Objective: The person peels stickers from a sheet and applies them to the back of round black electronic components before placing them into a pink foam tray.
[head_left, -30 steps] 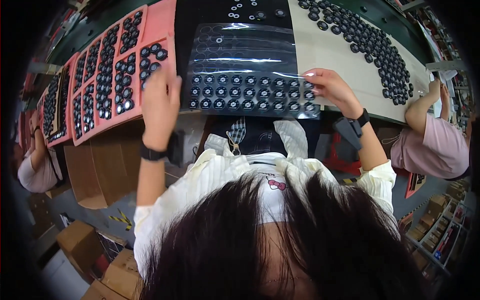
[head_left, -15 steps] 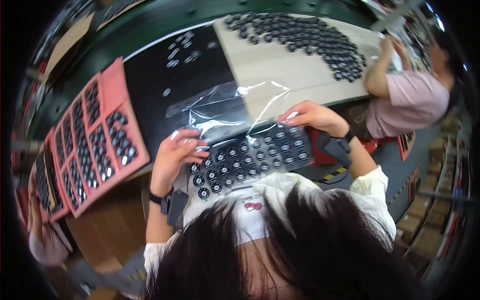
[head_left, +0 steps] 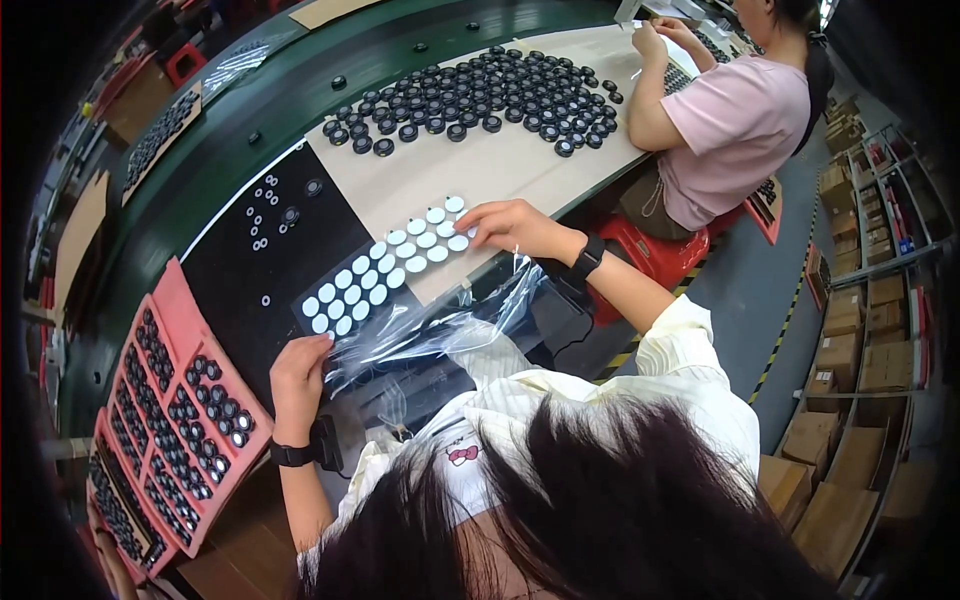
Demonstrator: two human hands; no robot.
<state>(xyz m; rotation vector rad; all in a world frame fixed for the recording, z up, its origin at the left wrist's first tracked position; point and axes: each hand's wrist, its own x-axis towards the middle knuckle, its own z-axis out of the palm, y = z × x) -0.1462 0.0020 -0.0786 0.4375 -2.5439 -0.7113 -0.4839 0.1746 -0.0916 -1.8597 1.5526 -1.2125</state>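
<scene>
Rows of white round discs point(head_left: 388, 263) lie in a slanting block across the black mat and the beige board. Hanging toward my chest from their near side is a shiny, crumpled clear plastic sheet point(head_left: 440, 325). My left hand point(head_left: 298, 378) has its fingertips pinched at the left end of the sheet, beside the nearest discs. At the other end, my right hand point(head_left: 520, 228) grips the edge with bent fingers, partly covering the last discs. Whether the discs are fixed to the sheet I cannot tell.
Many black round parts point(head_left: 480, 90) cover the back of the beige board point(head_left: 400, 190). Small white rings point(head_left: 262, 215) lie on the black mat point(head_left: 220, 225). Pink divided trays point(head_left: 180, 420) with black parts stand at left. A co-worker point(head_left: 740, 110) sits at right on a red stool point(head_left: 655, 255).
The sheet with rows of black round parts has gone from near my chest; white discs in rows now lie farther out on the table. Both hands and the view have shifted.
</scene>
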